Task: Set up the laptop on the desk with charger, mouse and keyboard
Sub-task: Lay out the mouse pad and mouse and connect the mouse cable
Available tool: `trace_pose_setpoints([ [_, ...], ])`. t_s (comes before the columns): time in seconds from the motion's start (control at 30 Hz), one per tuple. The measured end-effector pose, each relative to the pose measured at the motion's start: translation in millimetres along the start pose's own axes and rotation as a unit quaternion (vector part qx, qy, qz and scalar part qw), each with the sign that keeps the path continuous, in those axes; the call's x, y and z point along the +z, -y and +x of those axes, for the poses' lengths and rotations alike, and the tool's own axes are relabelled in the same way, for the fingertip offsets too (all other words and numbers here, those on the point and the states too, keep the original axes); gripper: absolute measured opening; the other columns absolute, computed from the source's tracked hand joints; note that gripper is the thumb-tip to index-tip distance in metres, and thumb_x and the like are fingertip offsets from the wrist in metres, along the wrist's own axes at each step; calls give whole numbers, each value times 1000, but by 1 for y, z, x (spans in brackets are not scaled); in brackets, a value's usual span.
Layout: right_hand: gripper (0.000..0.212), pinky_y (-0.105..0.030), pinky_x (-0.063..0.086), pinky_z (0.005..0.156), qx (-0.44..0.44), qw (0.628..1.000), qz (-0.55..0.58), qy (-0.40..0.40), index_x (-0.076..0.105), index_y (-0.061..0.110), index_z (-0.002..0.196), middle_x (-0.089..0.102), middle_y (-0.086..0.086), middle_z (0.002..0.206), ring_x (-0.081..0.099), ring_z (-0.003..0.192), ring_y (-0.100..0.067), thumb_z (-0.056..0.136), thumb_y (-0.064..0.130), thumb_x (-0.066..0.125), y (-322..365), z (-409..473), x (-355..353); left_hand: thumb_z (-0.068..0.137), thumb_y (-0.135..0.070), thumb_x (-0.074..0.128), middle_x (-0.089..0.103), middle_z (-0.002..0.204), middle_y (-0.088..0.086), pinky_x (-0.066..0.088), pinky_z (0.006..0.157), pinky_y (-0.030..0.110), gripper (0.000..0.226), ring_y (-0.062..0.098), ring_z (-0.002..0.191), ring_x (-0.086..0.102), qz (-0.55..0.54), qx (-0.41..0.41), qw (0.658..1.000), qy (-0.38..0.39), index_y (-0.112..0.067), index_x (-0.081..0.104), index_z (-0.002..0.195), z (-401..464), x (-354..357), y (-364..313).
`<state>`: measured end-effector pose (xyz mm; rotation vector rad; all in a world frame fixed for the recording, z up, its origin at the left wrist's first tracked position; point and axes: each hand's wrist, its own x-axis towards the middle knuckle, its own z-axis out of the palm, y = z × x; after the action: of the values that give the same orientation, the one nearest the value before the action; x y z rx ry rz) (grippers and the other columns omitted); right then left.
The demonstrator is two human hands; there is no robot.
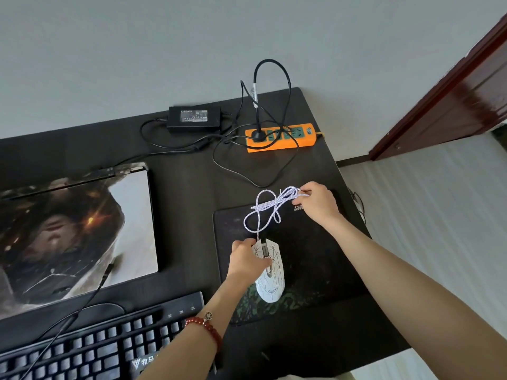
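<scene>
Your left hand [247, 259] holds the white mouse [270, 272] with the fingers curled over its left side and top, so the mouse sits under them on the mouse pad [315, 264]. Your right hand [319, 202] pinches the bundled white cable [267, 208] between thumb and fingertips, and the loops hang from the pinch toward the mouse.

The danger, I think, is a knot. The loops cross each other just beyond your left fingertips, and if you pull the pinch away quickly, they may tighten instead of opening. A hard pull can also drag the mouse from under your left fingers, or bend the cable sharply where it leaves the mouse nose.

The long axis of the mouse runs from your left wrist side toward the fingertips. The nose, with the cable exit, points away from you and a little left, toward the black charger brick [194, 119].
</scene>
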<state>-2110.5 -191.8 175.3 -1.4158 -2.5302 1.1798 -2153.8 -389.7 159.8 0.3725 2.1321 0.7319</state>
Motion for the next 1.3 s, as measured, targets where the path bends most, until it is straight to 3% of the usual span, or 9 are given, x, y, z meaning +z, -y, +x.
trace_pose_setpoints([
  [0.2,34,-31,46,86,-19,998,-35,45,53,10,122,63,-11,116,59,104,-24,88,13,56,-14,-7,-10,71,-33,76,27,131,6,54,84,38,89,26,105,49,36,-34,996,75,-19,23,141,-5,-1,1],
  [0.4,36,-44,41,92,-61,972,-222,-48,57,5,114,51,-20,118,46,110,-34,97,28,36,-34,-29,-20,71,-26,78,32,127,7,57,78,45,85,30,104,52,28,-46,997,58,-18,27,139,-9,8,-9],
  [0.57,60,-43,45,73,51,953,-299,-27,49,8,106,64,-15,95,60,88,-34,95,52,11,-45,-35,-32,74,-24,74,32,131,9,54,84,46,81,30,110,50,23,-22,999,35,-16,26,140,-11,27,-23],
  [0.63,42,-42,48,73,44,973,-223,-39,53,8,103,65,-14,96,61,87,-32,98,40,25,-47,-33,-36,77,-19,70,33,132,8,55,84,44,74,26,106,50,-15,-23,999,42,-15,29,138,-12,33,-28],
  [0.73,23,-39,53,82,27,998,61,-19,53,9,112,63,-12,111,61,86,-17,94,6,39,-42,-31,-39,80,-15,60,48,127,10,54,78,36,47,25,101,55,-43,-7,999,30,-14,46,126,-10,33,-24],
  [0.8,29,-28,53,78,33,964,264,-25,54,9,112,61,-10,113,62,90,-12,93,-2,35,-29,-32,-43,83,-15,54,60,112,9,47,69,29,30,23,93,57,-43,11,999,4,-11,56,113,-9,23,-20],
  [0.9,19,-29,57,75,42,870,490,-37,62,9,93,64,-13,98,67,91,-23,91,3,45,3,-37,-47,88,-16,53,64,108,6,42,80,25,30,23,100,57,-37,14,998,-38,-8,58,116,-5,1,-11],
  [1.13,12,-24,57,65,-82,878,471,26,52,9,92,63,-11,80,69,67,-17,90,-2,49,105,-42,-20,87,-14,53,65,114,12,40,88,26,27,27,108,58,-22,24,988,-154,-8,63,112,15,-80,5],
  [1.3,45,-21,53,59,-58,805,572,149,32,12,128,68,-9,77,66,62,-16,90,-9,44,182,-38,26,87,-11,52,64,114,15,43,89,30,27,30,104,59,-26,8,972,-233,-7,62,112,18,-145,33],
])
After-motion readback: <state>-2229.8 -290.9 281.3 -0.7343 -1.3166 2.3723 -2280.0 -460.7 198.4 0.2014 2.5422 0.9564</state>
